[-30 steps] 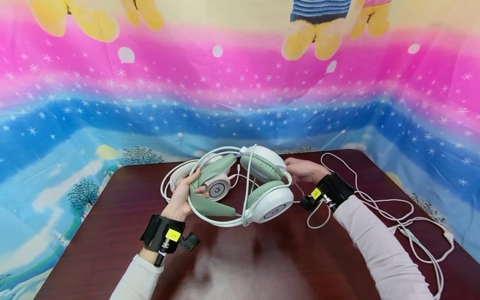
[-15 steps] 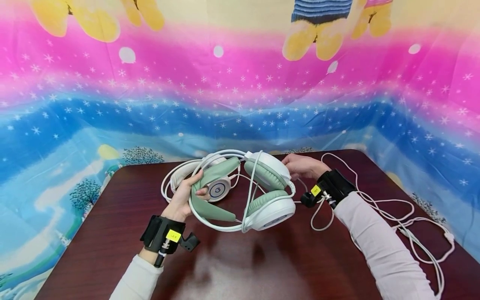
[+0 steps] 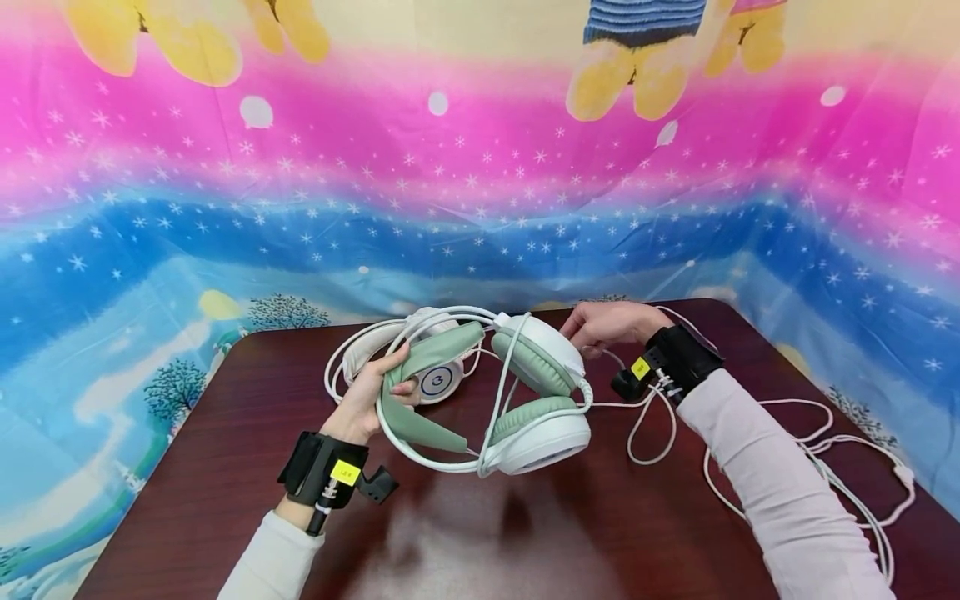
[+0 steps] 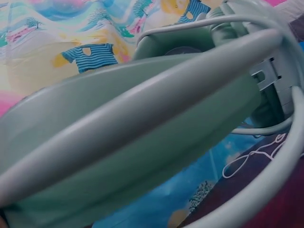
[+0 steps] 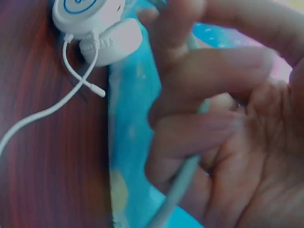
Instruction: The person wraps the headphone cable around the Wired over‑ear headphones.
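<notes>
In the head view, white headphones with pale green padding (image 3: pixel 536 446) are held above the table. My left hand (image 3: pixel 363 402) grips them by the headband, thumb over the green pad. A strand of cable crosses over the two ear cups. Beyond the upper ear cup is my right hand (image 3: pixel 613 323). Its curled fingers hold a pale cable (image 5: pixel 176 190), as the right wrist view shows. The left wrist view is filled by the headband's grey-white tube (image 4: pixel 142 111) and green padding; the left fingers are mostly hidden there.
Behind the held pair, a second pair of white headphones (image 3: pixel 438 382) lies on the dark red table (image 3: pixel 225 467). Loose white cable (image 3: pixel 862 446) spreads across the table's right side. A printed cloth (image 3: pixel 480 167) hangs behind and along the sides.
The held headphones have sunk slightly and tipped, so the lower ear cup's outer face shows less. My right hand has shifted a little up and right with the cable; my left hand stays about put.
</notes>
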A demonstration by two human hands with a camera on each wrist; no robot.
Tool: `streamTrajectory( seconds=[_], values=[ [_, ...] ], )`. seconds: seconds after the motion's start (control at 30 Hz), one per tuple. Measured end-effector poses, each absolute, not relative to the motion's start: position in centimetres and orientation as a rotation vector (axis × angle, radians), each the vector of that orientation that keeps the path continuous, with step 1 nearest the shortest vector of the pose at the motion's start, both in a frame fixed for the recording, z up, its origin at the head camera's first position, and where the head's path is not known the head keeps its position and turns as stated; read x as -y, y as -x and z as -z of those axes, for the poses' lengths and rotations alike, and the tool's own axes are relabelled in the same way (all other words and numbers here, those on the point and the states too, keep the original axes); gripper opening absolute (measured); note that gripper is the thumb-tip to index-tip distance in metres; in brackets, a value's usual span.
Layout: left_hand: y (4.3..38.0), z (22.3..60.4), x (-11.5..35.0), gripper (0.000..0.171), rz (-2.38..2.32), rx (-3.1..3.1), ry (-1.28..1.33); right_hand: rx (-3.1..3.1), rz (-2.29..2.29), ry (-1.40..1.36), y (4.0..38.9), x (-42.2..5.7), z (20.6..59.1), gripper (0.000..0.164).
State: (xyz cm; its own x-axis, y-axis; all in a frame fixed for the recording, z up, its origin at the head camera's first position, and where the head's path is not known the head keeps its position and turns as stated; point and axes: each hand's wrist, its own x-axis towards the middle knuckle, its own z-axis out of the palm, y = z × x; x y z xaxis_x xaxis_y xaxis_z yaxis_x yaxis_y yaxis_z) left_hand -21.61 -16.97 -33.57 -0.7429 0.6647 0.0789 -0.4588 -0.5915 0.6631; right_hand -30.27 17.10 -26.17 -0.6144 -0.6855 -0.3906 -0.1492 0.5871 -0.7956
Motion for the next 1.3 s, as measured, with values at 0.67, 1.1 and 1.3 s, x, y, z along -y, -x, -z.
streamTrajectory(
  seconds=[0.67, 1.1, 1.3],
  values=[
    [21.7, 33.9, 17.6, 0.048, -2.164, -1.003, -0.447, -2.276, 0.573, 0.627, 29.9, -19.2, 23.3, 0.017],
    [21.6, 34.2, 18.0, 0.041, -2.114, -0.986, -0.473, -2.341, 0.579, 0.535, 29.8, -21.3, 21.2, 0.019],
    [21.7, 34.2, 17.8, 0.045, -2.103, -1.025, -0.497, -2.297, 0.723, 0.535, 30.2, -21.3, 21.5, 0.016]
  ],
)
